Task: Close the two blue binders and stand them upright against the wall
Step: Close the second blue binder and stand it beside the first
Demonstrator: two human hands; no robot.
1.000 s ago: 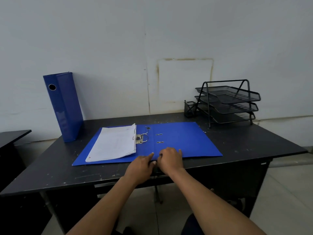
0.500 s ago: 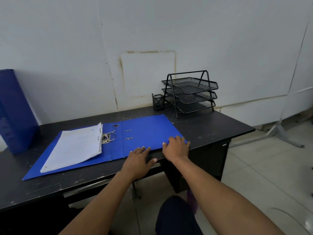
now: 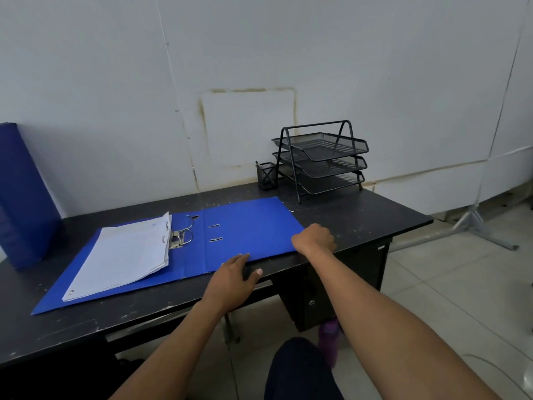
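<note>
An open blue binder [image 3: 248, 226] lies flat on the black desk [image 3: 360, 220], with a stack of white paper [image 3: 124, 255] on its left half and metal rings [image 3: 184, 235] at the spine. My right hand [image 3: 314, 239] curls over the right cover's near right corner. My left hand [image 3: 233, 280] rests flat at the cover's front edge, fingers apart. A second blue binder [image 3: 20, 194], closed, stands upright against the wall at the far left, partly cut off by the frame.
A black three-tier mesh tray [image 3: 323, 157] and a small mesh pen cup [image 3: 266, 174] stand at the back right of the desk by the wall. A metal stand's feet [image 3: 476, 226] lie on the tiled floor to the right.
My view has swung right, so the standing binder slid to the left edge. My right hand moved along the cover's front edge to its right corner; my left hand followed slightly right.
</note>
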